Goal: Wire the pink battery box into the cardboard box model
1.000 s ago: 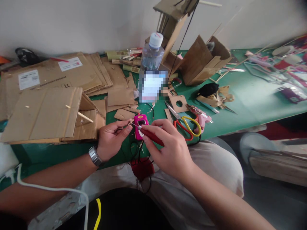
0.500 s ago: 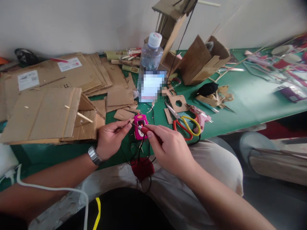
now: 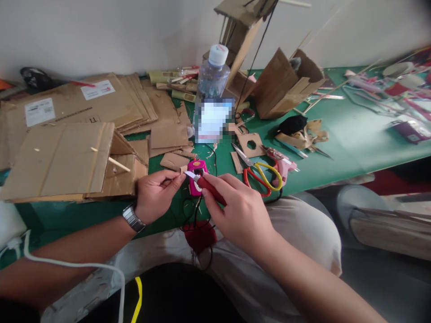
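Between thumb and fingers, my left hand pinches a small piece of cardboard. My right hand is closed round the red handle of a craft knife. The knife's short pale blade points left and lies against or very near the cardboard piece; exact contact is hard to make out. Beneath the blade, on the green table, sits a pink device with a dark window, partly hidden by the knife. Scissors with red and yellow handles lie right of my right hand, beside a pink glue gun.
A cardboard box with a stick through it stands at left, before stacked flat cardboard. Behind my hands are a clear bottle and a pixelated bright screen. Cardboard structures stand farther back. Black cable hangs over the table's front edge.
The knife has turned so its blade's flat side now shows, and its handle sits slightly lower. The cardboard piece in my left hand has tilted and shows more of its face.
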`<state>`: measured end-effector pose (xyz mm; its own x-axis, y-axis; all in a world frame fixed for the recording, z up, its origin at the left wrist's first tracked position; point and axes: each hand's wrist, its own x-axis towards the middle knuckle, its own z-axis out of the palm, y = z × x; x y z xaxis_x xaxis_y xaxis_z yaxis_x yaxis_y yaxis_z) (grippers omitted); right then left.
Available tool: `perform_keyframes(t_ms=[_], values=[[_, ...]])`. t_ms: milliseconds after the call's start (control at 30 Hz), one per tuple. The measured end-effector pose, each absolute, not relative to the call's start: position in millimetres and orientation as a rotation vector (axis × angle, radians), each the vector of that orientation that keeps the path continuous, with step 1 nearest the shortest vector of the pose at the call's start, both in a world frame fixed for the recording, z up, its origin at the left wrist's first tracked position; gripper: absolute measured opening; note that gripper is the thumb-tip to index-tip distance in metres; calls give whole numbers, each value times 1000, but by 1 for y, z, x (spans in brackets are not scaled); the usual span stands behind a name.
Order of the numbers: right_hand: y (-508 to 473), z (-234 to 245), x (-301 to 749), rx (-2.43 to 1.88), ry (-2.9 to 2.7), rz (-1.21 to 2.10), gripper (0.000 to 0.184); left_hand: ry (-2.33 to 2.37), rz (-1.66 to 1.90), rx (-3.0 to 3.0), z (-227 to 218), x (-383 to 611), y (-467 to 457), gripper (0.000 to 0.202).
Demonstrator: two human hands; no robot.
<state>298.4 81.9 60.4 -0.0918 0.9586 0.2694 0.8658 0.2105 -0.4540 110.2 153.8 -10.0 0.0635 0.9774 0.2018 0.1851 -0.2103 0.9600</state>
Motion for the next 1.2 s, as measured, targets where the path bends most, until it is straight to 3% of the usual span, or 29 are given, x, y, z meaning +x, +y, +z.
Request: perform_keyframes(t_ms=[500, 833, 1067, 1200], values=[[78, 62, 295, -1600, -1991, 188, 26, 1205, 1216, 1721, -11, 104, 152, 15], [82, 62, 298, -1458, -2097, -105, 29, 1211, 1199, 1644, -13, 107, 151, 13], [81, 64, 298, -1513, -2000, 196, 29, 1209, 1200, 1605, -12, 106, 150, 15], [81, 64, 298, -1635, -2037, 167, 32, 1240, 1195, 1643, -11, 106, 149, 17]])
